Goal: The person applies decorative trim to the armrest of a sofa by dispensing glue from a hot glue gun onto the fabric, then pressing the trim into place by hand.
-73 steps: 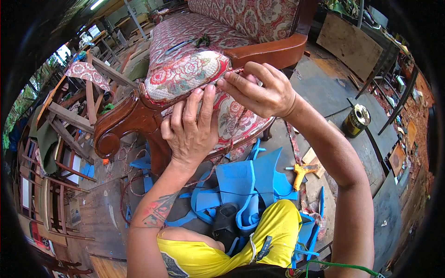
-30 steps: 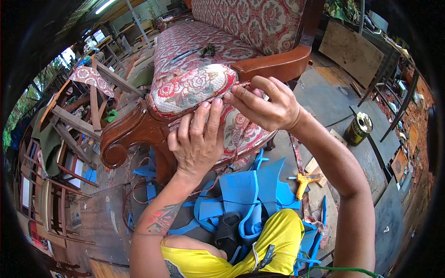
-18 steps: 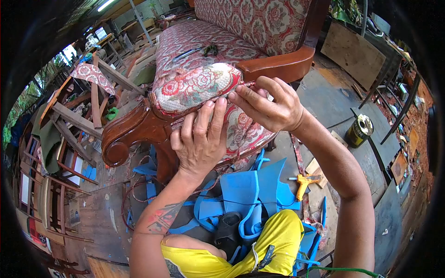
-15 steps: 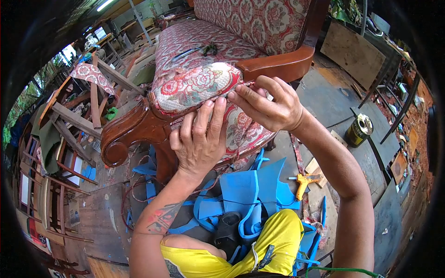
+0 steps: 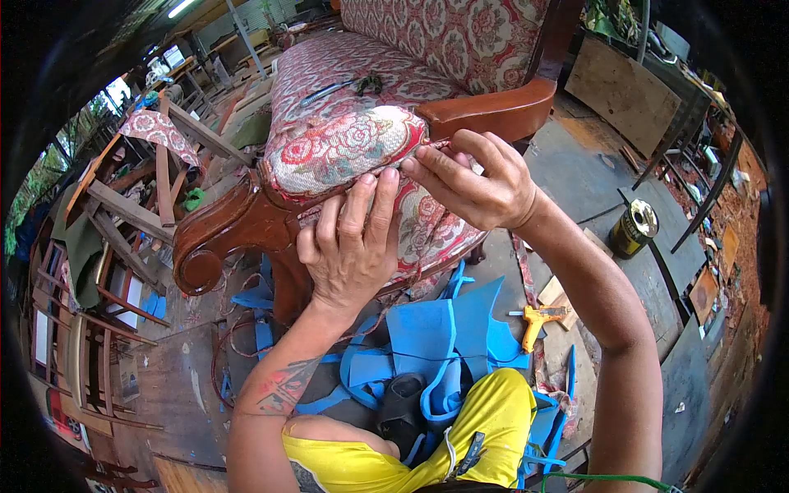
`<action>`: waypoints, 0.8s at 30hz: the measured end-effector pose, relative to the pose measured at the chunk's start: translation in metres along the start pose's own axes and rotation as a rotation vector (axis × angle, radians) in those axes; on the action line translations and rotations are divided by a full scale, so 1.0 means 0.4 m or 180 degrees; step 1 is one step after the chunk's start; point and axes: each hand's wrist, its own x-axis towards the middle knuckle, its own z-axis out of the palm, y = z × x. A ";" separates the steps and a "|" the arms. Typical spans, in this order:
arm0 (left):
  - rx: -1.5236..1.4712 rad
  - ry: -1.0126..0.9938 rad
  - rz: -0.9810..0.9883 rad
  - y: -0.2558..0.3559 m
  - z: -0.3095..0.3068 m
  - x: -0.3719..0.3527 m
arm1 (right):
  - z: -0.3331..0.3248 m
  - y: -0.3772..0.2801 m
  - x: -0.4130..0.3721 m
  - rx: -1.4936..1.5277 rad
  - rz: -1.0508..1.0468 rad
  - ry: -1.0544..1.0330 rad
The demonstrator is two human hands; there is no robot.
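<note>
A floral upholstered pad (image 5: pixel 329 156) sits on the carved wooden armrest (image 5: pixel 234 226) of a sofa in front of me. My left hand (image 5: pixel 349 251) rests against the pad's lower edge, fingers stretched out and their tips on the seam. At the pad's right end, my right hand (image 5: pixel 491 185) is closed in a pinch on a thin trim cord along that edge; the fingers hide part of it. Below, a reddish cord (image 5: pixel 380 319) hangs down in front of the sofa.
Blue foam scraps (image 5: pixel 419 329) lie on the floor by my knees, with a yellow glue gun (image 5: pixel 538 322) beside them. An open can (image 5: pixel 634 228) stands at right. A pen-like tool (image 5: pixel 326 93) lies on the sofa seat (image 5: pixel 362 62). Wooden frames (image 5: pixel 131 209) are piled at left.
The view has shifted slightly. Both hands stay at the pad's edge in nearly the same pose, the right one still pinching.
</note>
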 end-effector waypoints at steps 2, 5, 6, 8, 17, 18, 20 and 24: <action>-0.0009 -0.0015 -0.0010 0.000 0.000 -0.001 | 0.000 -0.001 0.001 0.0004 0.0006 -0.0010; -0.0031 0.0000 -0.0019 0.001 0.002 -0.002 | 0.007 -0.002 0.000 0.0088 0.0048 0.0085; -0.0044 0.0016 -0.0019 0.001 0.003 -0.001 | 0.007 -0.002 0.000 0.0094 0.0046 0.0084; -0.0048 0.0025 -0.0028 0.000 0.002 -0.001 | 0.008 -0.003 0.000 0.0130 0.0057 0.0085; -0.0019 0.0153 -0.0137 0.006 0.002 0.005 | 0.014 -0.002 -0.006 0.0125 0.0049 0.0086; -0.0003 0.0142 -0.0133 0.007 0.001 0.006 | 0.013 0.000 -0.006 0.0133 0.0047 0.0091; 0.0015 0.0129 -0.0133 0.004 0.001 0.003 | 0.007 0.002 -0.005 0.0070 0.0015 -0.0002; -0.0008 0.0085 -0.0024 0.000 0.005 0.000 | 0.006 -0.003 -0.001 0.0094 0.0078 0.0035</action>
